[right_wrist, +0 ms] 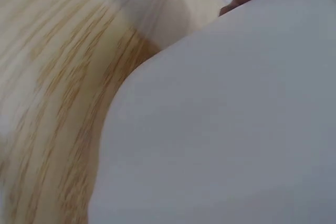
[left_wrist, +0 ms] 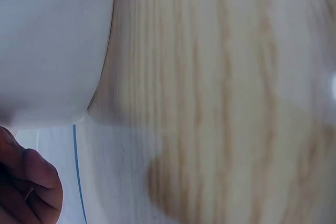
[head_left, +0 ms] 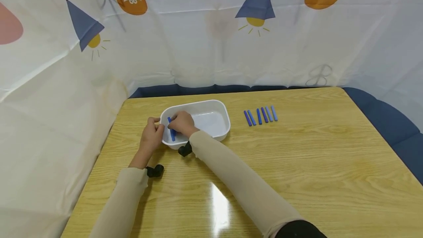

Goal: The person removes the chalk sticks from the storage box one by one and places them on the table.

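Note:
A white plastic tub stands on the table's left side. My left hand grips its left end, with fingertips at the rim. In the left wrist view, curled fingers show beside the tub wall. My right hand reaches over the near rim into the tub and pinches a short blue stick, like a crayon or chalk. Another blue stick seems to lie beneath it, partly hidden by the fingers. In the right wrist view, the tub's outer wall hides my right fingers.
To the tub's right, several sticks in dark and light blue lie in a row on the wooden table. Dark blue padded seating borders the table, and a patterned white cloth hangs behind it.

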`<state>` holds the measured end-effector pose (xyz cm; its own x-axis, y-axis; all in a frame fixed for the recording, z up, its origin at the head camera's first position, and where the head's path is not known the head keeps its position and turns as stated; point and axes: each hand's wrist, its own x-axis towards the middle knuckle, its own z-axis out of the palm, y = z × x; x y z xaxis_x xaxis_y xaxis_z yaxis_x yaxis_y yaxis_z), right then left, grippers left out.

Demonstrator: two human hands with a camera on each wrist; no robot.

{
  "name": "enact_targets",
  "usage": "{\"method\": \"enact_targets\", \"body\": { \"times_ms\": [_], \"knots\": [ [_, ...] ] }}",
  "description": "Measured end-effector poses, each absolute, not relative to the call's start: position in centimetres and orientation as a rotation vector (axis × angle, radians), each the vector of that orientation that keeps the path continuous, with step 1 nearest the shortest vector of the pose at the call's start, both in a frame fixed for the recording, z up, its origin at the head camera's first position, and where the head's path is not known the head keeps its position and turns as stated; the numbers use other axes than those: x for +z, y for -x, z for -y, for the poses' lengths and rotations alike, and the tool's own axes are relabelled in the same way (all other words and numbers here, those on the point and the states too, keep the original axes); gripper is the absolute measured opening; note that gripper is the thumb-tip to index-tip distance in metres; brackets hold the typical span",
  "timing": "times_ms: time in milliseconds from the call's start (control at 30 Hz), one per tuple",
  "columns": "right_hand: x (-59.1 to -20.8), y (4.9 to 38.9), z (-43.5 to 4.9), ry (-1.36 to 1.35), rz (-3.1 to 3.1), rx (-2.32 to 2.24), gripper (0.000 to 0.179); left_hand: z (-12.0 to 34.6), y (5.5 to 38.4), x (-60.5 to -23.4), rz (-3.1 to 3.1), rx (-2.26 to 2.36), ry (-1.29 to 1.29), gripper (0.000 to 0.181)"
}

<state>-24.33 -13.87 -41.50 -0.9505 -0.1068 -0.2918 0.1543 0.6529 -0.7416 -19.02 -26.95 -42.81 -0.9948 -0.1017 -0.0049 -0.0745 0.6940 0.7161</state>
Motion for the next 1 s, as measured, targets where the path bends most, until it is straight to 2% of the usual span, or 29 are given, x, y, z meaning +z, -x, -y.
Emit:
{"method": "enact_targets", "body": {
  "times_ms": [500,1000],
  "knots": [
    [-41.5,24.9,13.7,-0.007,-2.417,-1.434,0.017,26.9,19.0,-42.6,2.883,-1.229,-0.175,0.047],
    [-41.3,25.0,12.9,-0.13,-2.27,-1.556,0.024,27.0,19.2,-42.8,2.885,-1.248,-0.172,0.049]
  ]
}}
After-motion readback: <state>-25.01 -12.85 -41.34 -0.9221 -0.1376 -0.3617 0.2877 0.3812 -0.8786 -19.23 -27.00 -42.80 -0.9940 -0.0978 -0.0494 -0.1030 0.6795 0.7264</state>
